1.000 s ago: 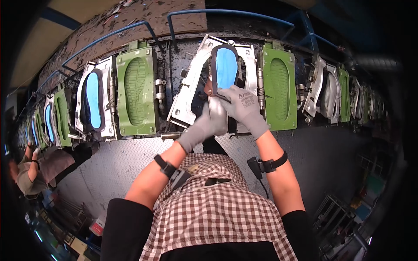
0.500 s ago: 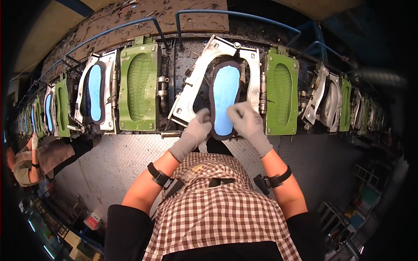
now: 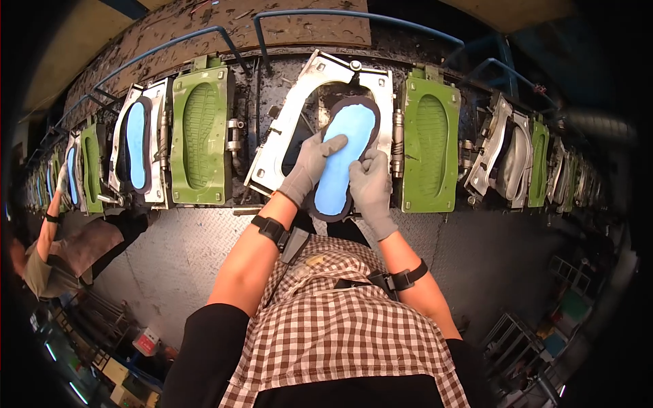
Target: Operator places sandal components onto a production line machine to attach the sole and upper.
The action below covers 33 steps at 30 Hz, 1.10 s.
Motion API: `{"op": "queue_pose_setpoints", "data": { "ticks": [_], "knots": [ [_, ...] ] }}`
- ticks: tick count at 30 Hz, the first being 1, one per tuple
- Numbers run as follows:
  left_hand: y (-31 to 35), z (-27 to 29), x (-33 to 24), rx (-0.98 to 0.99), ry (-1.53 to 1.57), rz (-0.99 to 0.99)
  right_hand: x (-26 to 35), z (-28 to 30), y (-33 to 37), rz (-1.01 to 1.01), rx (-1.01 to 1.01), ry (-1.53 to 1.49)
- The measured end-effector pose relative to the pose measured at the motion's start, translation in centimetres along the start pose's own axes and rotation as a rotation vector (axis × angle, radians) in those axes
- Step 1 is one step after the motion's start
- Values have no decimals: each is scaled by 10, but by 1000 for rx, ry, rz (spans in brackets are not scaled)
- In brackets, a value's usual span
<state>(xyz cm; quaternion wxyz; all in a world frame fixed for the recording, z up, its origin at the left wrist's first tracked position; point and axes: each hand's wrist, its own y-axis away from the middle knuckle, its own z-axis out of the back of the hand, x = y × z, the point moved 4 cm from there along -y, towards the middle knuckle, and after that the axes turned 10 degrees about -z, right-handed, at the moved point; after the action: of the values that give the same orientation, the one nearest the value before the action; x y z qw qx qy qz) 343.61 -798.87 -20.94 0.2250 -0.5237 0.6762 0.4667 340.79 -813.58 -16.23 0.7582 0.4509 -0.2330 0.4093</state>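
Observation:
A shoe-sole-shaped piece (image 3: 338, 160), light blue with a dark fabric rim, leans in front of a silver metal frame (image 3: 277, 129) with its top tilted to the right. My gloved left hand (image 3: 311, 160) grips its left edge, the thumb lying on the blue face and the fingers hidden behind. On the opposite edge my gloved right hand (image 3: 371, 183) is closed, fingers curled and pressed together at the dark rim. Right of the frame sits an open green mold half (image 3: 430, 139) with a tread-patterned hollow, joined by a hinge (image 3: 398, 143).
Another green mold half (image 3: 199, 136) and a silver frame holding a blue piece (image 3: 137, 146) stand to the left. More molds curve away on both sides. Blue rails (image 3: 354, 15) run behind. A co-worker (image 3: 51, 248) reaches to the line at far left. Metal floor (image 3: 194, 258) lies below.
The blue piece has tilted, its lower end shifting left. My left hand has moved up onto its face and edge; my right hand has moved slightly left. The whole view has shifted a little.

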Motion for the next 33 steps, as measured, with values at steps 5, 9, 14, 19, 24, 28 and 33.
{"op": "queue_pose_setpoints", "data": {
  "ticks": [5,9,14,19,24,28,33],
  "knots": [
    [-41,-21,-3,-103,-106,-156,42,23,-49,228,-158,369],
    [-34,-20,12,-56,-80,-19,30,29,-51,162,-59,422],
    [24,-23,23,70,-280,3,18,40,-57,170,55,369],
    [77,-13,27,21,-201,-33,32,60,-11,480,73,165],
    [93,8,22,-134,-230,12,16,52,-8,745,295,444],
    [120,29,-7,-248,-157,-55,20,74,-3,518,285,221],
    [173,59,-18,-565,-10,-93,9,76,23,782,327,389]
  ]
}}
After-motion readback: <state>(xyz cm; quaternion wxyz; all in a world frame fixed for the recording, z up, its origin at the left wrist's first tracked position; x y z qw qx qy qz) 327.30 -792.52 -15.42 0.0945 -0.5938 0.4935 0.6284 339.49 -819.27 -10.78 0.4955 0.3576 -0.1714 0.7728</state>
